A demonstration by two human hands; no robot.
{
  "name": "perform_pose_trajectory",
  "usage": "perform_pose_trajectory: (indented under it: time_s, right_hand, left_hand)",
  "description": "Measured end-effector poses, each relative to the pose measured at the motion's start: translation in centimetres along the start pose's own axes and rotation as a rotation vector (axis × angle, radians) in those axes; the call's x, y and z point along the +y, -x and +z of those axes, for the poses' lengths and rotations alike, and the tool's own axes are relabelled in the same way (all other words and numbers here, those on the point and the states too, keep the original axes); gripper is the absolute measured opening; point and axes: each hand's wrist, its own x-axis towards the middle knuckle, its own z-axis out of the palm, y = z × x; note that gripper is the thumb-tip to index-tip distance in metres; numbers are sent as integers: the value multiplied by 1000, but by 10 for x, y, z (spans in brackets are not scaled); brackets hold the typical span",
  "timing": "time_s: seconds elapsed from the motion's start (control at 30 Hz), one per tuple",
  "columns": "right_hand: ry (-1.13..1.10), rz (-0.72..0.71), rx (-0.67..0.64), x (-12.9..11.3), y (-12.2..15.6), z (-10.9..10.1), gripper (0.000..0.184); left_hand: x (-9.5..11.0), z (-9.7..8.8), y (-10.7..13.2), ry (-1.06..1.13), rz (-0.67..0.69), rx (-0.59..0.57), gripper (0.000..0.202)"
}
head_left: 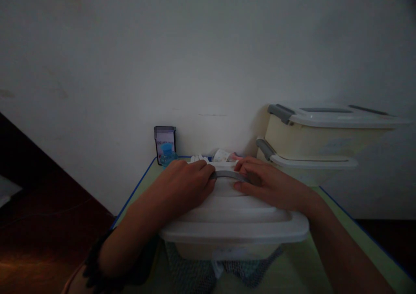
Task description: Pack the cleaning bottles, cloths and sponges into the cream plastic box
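Note:
A white plastic storage box with a white lid point(234, 224) stands on the table right in front of me. A grey handle point(227, 175) lies across the top of its lid. My left hand point(183, 183) rests on the lid with its fingers curled over the handle's left end. My right hand point(269, 183) lies on the lid with fingers and thumb closed round the handle's right end. The box's front wall shows below the lid, over a patterned cloth point(208, 272).
Two cream storage boxes with grey latches point(325, 142) are stacked at the back right against the wall. A small card package with a blue item point(165, 148) stands at the back left. Small packets point(224, 156) lie behind the box. The table's blue-trimmed edge point(134, 190) runs along the left.

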Motion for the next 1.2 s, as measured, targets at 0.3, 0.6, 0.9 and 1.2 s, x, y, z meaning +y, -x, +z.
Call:
perform_pose_trajectory:
  time_s: [0.3,0.6,0.9,1.2]
  right_hand:
    - [11,15,-1,0,-1,0,24]
    - [3,30,-3,1,0,1,28]
    - [7,12,5,1,0,1,27]
    - [3,9,14,2,-1,1,26]
  left_hand:
    - [0,1,0,-1,-6,-13,26]
    - [-1,3,0,9,-2,18,25]
    - [-1,4,0,11,-2,45,24]
    - [-1,6,1,16,-5,63,24]
